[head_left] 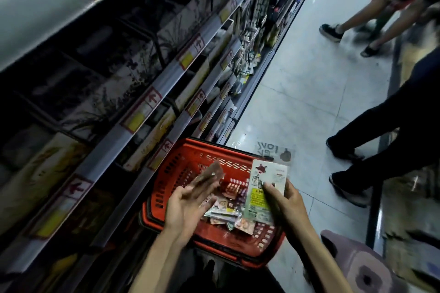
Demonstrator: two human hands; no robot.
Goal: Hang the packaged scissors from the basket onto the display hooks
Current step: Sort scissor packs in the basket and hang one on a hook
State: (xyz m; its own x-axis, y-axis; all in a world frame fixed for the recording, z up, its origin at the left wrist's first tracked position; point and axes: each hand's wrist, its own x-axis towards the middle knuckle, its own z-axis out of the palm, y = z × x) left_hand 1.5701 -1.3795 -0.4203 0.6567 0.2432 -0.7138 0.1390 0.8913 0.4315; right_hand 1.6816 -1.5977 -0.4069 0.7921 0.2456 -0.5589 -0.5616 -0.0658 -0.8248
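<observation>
Fingers of left hand (188, 204) straight, spread, motion-blurred; grey metal shelf rail with yellow price tags (112, 150) at its 9 o'clock. Hand hovers over red perforated plastic basket (181, 166). Small loose packets (223, 209) heaped inside, at hand's 3 o'clock. Further toward 3 o'clock, right hand (285, 204) pinches flat white-and-yellow carded scissors package with red star (266, 188), thumb on front, above basket's right side.

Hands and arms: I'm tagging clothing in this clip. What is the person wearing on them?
Nothing visible. The left hand and right hand are ungloved; both forearms are bare to the frame's lower edge, with no sleeve or watch. Left fingertips are too blurred to rule out rings.
</observation>
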